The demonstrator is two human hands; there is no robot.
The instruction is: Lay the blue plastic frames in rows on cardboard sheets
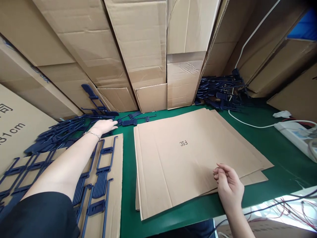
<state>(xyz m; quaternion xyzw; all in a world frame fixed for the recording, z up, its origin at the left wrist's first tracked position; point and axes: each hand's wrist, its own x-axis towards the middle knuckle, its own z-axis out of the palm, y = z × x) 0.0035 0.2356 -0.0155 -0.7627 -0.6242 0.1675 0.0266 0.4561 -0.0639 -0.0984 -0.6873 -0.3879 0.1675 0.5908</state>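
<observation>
- Left hand (104, 126): open, palm down, arm stretched across the table, gripping nothing. Fingertips at the loose navy plastic pieces (128, 122); touching or just beside, can't tell.
- Right hand (229, 181): fingers half curled, nothing held, over the near edge of the kraft cardboard sheets (188, 158). Contact unclear.
- Cardboard sheets: slightly offset stack, flat on the green table mat (272, 178), "FSC" printed on top.
- Navy plastic frames (100, 185): laid out on a separate cardboard sheet (116, 158), under and beside the left forearm, which blocks part of the row.
- Loose navy pile (61, 134): heaped behind the left arm, against a printed carton panel (15, 132).
- Second navy pile (223, 94): back right, at the foot of the flattened cartons (138, 43) that stand along the back.
- Right side: white power strip (294, 134) on the mat, white cable (250, 125) running from it behind the stack.
- Near right corner: thin wires (292, 206) past the table edge.
- Black sleeve (39, 215) on the left upper arm; metal bracelet (92, 134) on the left wrist.
</observation>
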